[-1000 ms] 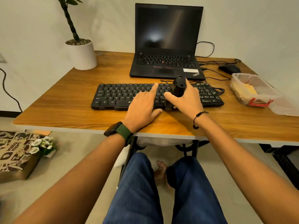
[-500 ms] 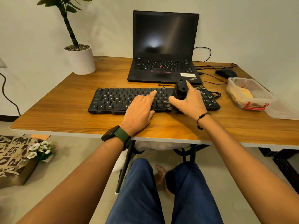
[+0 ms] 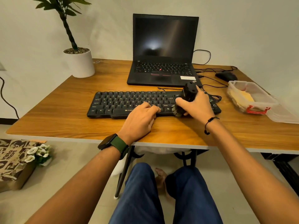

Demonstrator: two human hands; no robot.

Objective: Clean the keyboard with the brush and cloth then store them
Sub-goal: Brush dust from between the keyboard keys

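We note the right hand (image 3: 198, 105) gripping the brush (image 3: 188, 94), thumb and fingers curled round its black body, bristles down on the right part of the keyboard (image 3: 123, 101). A second ago the brush stood near the keyboard's middle; it now sits further toward the right end, tilted a bit more toward the laptop (image 3: 163, 62). We judge this a sweep across the keys, heading for the right-hand block.

The left hand (image 3: 140, 117) rests on the keyboard's near edge, just left of the brush. Its fingers were stretched out flat over the keys before; now they lie looser and slightly bent on the bottom rows, holding nothing. It looks to be steadying the keyboard on the bench (image 3: 64, 113).

The cloth (image 3: 242, 97), yellow, lies in the clear box (image 3: 252, 96) to the keyboard's right, well apart from both hands, untouched.

Our reading: brushing is mid-way, left half probably done, right end still to go. Wiping and storing are both ahead. The cable beyond the keyboard's right end could snag the bristles.
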